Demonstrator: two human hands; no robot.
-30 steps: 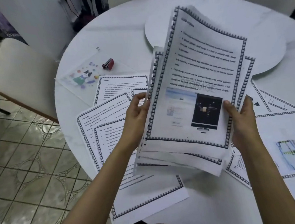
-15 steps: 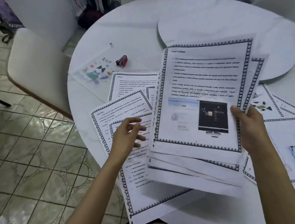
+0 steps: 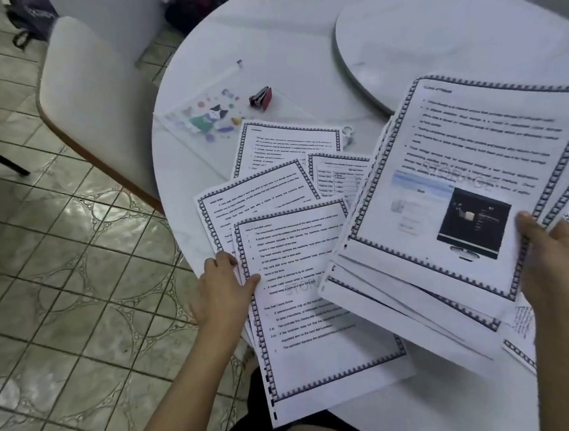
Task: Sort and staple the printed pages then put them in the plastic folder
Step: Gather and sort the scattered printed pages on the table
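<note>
While the right hand [image 3: 552, 260] gripped the stack [image 3: 447, 208] by its near right corner, thumb on top and fingers hidden beneath, the left hand [image 3: 224, 289] pinched the left edge of a loose page [image 3: 312, 316], thumb pressed on the print. From the stapler [image 3: 260, 97], the stack sat nearer the person and well to the right, held over the table [image 3: 278, 44]. Its long axis ran away from the person and leaned right, heading at the far end. The page lay near-side of the stapler, its long axis pointing roughly toward it, heading at that end. The folder [image 3: 206, 119] lay flat beneath and left of the stapler.
</note>
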